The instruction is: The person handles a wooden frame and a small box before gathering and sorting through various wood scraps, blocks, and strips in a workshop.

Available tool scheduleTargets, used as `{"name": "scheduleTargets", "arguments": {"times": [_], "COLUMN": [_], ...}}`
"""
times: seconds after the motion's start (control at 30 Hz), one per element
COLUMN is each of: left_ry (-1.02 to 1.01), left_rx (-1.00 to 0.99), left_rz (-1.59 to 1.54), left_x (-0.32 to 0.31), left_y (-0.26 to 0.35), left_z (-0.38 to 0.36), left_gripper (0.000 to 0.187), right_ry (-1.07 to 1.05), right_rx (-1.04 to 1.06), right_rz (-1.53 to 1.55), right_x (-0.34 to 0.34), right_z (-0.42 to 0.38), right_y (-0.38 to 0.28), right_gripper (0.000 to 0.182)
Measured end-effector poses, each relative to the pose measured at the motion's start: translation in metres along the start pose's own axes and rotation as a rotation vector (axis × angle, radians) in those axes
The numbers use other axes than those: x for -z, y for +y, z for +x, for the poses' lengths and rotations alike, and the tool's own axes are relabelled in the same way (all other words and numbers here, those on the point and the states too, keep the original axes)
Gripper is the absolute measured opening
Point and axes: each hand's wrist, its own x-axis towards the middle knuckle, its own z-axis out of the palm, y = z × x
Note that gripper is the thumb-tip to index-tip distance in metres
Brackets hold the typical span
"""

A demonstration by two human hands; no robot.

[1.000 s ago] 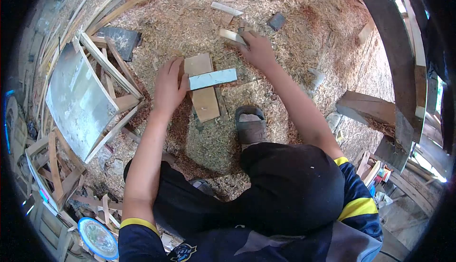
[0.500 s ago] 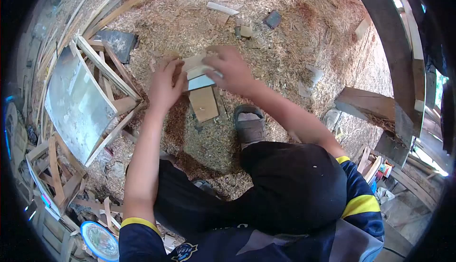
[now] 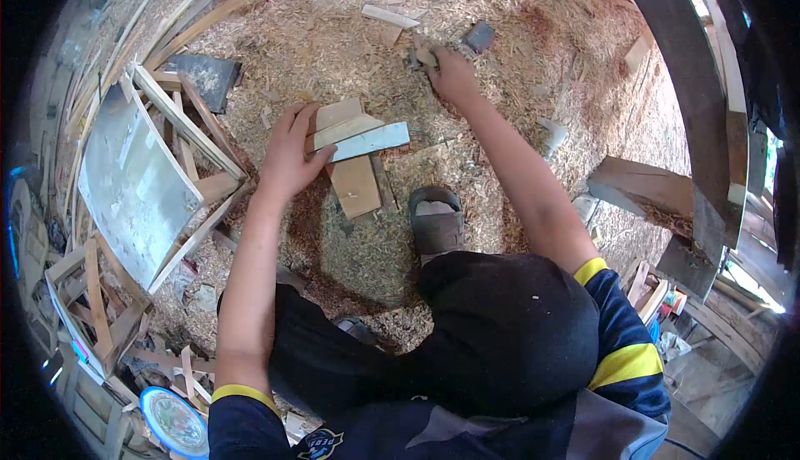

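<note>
My left hand [image 3: 289,150] grips the left ends of several small wooden pieces, with its thumb on a white-faced strip [image 3: 372,142]. Beside that strip lie a pale wedge-shaped piece [image 3: 343,129] and another light piece [image 3: 340,112]. Below them a brown wooden block [image 3: 357,188] rests on the ground. Farther up and to the right, my right hand [image 3: 452,75] has its fingers closed round a small wood offcut [image 3: 425,56] on the sawdust. A dark block [image 3: 479,37] is just beyond that hand.
A wooden frame with a whitish panel [image 3: 137,185] leans at the left. Offcuts and a pale strip [image 3: 390,16] lie on the shavings-covered ground. A thick beam [image 3: 642,185] stands at the right, and a round blue-rimmed object [image 3: 175,420] is at the lower left.
My right hand has left the wooden pieces and reached up and right to the small offcut. My left hand stays at the pieces, which now show more fully.
</note>
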Motion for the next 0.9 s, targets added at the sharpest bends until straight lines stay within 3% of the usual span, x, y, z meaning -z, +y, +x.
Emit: {"name": "scheduleTargets", "arguments": {"times": [0.13, 0.3, 0.43, 0.53, 0.6, 0.63, 0.67, 0.73, 0.83, 0.9], "left_ry": [-0.031, -0.173, -0.117, -0.017, -0.008, -0.006, -0.033, -0.058, -0.034, -0.014], "left_rx": [0.068, 0.353, 0.258, 0.202, 0.216, 0.217, 0.24, 0.264, 0.288, 0.287], "left_rz": [-0.082, -0.441, -0.33, -0.447, -0.31, -0.305, -0.351, -0.392, -0.344, -0.323], "left_x": [0.009, 0.012, 0.002, -0.005, 0.0, 0.001, 0.001, 0.001, 0.0, 0.001], "left_y": [0.006, -0.001, -0.013, -0.013, -0.006, -0.005, -0.004, -0.001, 0.003, 0.004], "left_z": [0.001, 0.006, 0.006, 0.004, 0.004, 0.004, 0.004, 0.004, 0.003, 0.002], "left_gripper": [0.063, 0.059, 0.056, 0.049, 0.038, 0.038, 0.033, 0.027, 0.024, 0.026], "right_ry": [0.071, 0.097, 0.174, 0.111, 0.101, 0.032, 0.033, -0.052, 0.072, 0.02], "right_rx": [-0.051, -0.12, 0.015, 0.011, 0.062, 0.118, 0.121, 0.154, 0.201, 0.182], "right_rz": [0.177, 0.543, 0.707, 0.601, 0.469, 0.447, 0.451, 0.174, -0.052, -0.061], "right_x": [0.004, 0.018, 0.018, 0.019, 0.019, 0.018, 0.015, 0.008, -0.01, -0.013], "right_z": [-0.002, -0.008, 0.014, 0.042, 0.063, 0.073, 0.078, 0.087, 0.096, 0.1], "right_y": [-0.014, -0.044, -0.051, -0.052, -0.057, -0.057, -0.058, -0.063, -0.065, -0.064], "right_gripper": [0.026, 0.028, 0.028, 0.031, 0.034, 0.049, 0.049, 0.066, 0.08, 0.082]}}
